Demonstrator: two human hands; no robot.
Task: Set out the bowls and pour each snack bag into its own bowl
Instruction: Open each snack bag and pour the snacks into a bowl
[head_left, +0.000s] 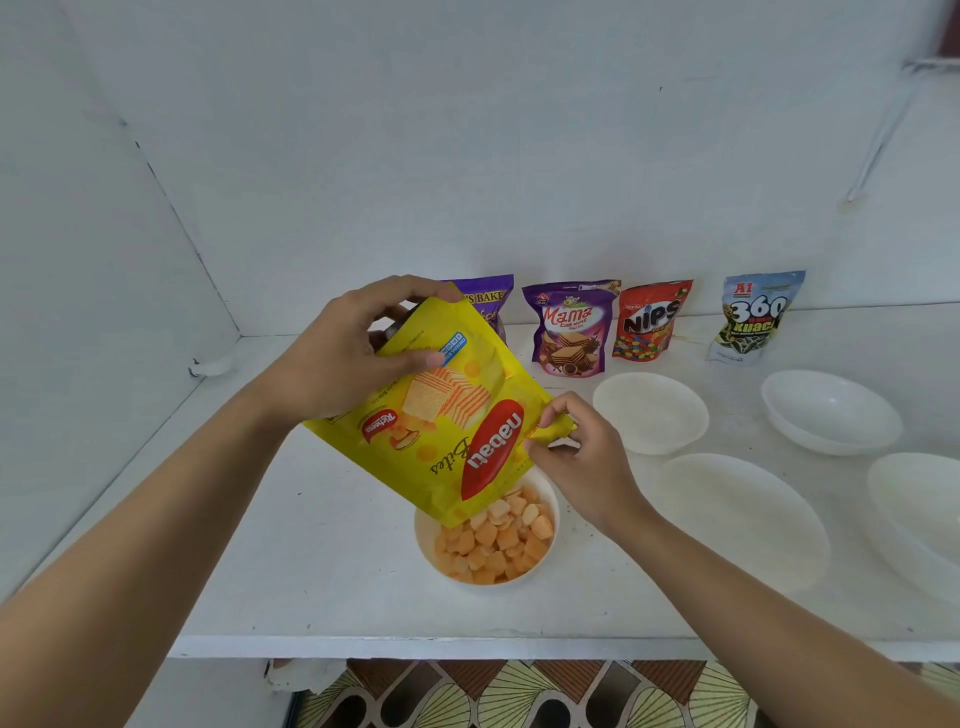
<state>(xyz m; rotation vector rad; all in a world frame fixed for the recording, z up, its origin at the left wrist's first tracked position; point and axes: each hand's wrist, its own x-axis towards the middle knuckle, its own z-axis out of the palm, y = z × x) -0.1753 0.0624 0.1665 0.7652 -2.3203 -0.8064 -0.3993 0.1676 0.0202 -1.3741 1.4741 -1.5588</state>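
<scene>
Yellow bag (441, 431): thin plastic film, glossy, creased, printed all over.
Wafer bites (493, 545): dry, matt, pale orange.
Filled bowl (423, 530): white and smooth; plastic or ceramic, cannot tell.
Empty bowls (831, 410): white, smooth, with a soft gloss inside.
Standing bags (569, 327): printed plastic film, shiny, lightly wrinkled.
Counter (322, 545): white painted surface, matt, with a few dark specks.
Wall (467, 156): white paint, matt, scuffed in places.
Floor (519, 696): patterned covering, smooth.
</scene>
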